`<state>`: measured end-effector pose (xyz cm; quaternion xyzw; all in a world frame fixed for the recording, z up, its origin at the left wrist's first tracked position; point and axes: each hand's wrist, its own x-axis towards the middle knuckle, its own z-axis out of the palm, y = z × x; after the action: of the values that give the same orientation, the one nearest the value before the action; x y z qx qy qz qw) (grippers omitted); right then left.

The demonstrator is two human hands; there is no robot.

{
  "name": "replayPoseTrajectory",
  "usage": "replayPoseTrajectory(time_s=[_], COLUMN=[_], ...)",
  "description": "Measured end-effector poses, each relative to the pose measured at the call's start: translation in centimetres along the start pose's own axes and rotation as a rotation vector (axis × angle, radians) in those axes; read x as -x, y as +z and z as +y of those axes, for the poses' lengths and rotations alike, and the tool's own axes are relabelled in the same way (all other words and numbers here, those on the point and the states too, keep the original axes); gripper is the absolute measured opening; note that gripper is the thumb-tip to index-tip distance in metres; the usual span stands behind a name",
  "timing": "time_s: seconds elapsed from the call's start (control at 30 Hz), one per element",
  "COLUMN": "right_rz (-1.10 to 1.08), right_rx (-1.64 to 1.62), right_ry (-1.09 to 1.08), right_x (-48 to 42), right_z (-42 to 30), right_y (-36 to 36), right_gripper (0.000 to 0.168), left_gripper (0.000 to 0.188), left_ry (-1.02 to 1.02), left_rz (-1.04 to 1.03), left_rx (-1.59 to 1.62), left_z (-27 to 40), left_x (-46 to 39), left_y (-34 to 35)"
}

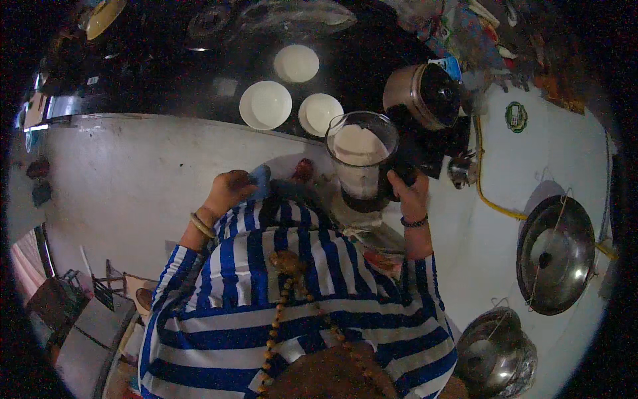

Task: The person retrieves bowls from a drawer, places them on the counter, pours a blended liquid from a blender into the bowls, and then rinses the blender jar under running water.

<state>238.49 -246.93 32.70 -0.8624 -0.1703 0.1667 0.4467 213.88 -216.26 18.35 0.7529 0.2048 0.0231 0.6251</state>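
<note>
My right hand (411, 193) grips the dark handle of a clear jug (360, 178), which is partly filled with a pale, milky liquid. The jug is in front of the counter's edge, close to my body. A blue cloth or sponge (260, 183) is pinched in my left hand (232, 190), low in front of the striped clothing. Just beyond the jug, a small white bowl (321, 114) and a larger white bowl (265, 105) stand near the counter's edge. Another white bowl (296, 64) sits farther back. Whether the bowls hold anything pale is hard to tell.
A bronze-coloured appliance with a dark top (406, 95) stands right on the black countertop (164, 82). Along the right wall run a yellow pipe (481, 192) and hanging metal pan lids or pans (556, 254). A red object (302, 169) lies below the counter edge.
</note>
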Motion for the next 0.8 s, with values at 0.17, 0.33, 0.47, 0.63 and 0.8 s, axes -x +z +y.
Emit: replayPoseTrajectory(time_s=[0.17,0.33,0.47,0.63,0.8], right_rz=[0.038,0.002,-0.028,-0.065,-0.079], right_rx=[0.228,0.137,0.210,0.263,0.455], right_ry=[-0.140,-0.125,-0.175,-0.165,-0.286], right_x=[-1.2,-1.3,-1.5,-1.9,-2.6], right_z=[1.4,-0.5,-1.2,-2.3,0.5], right_y=[-0.3,-0.4,-0.5,-0.5,-1.5], right_gripper=[0.020,0.019,0.019,0.022,0.025], left_gripper=[0.026,0.028,0.028,0.028,0.028], left_ry=[0.052,-0.007,-0.032,-0.047,-0.031], left_rz=[0.037,0.062,0.060,0.066,0.089], left_rx=[-0.060,-0.060,0.007,0.011,-0.012], left_z=[-1.7,-2.3,-2.5,-2.9,-3.6], left_x=[0.1,0.0,0.1,0.3,0.4], left_y=[0.2,1.0,1.4,2.0,2.2])
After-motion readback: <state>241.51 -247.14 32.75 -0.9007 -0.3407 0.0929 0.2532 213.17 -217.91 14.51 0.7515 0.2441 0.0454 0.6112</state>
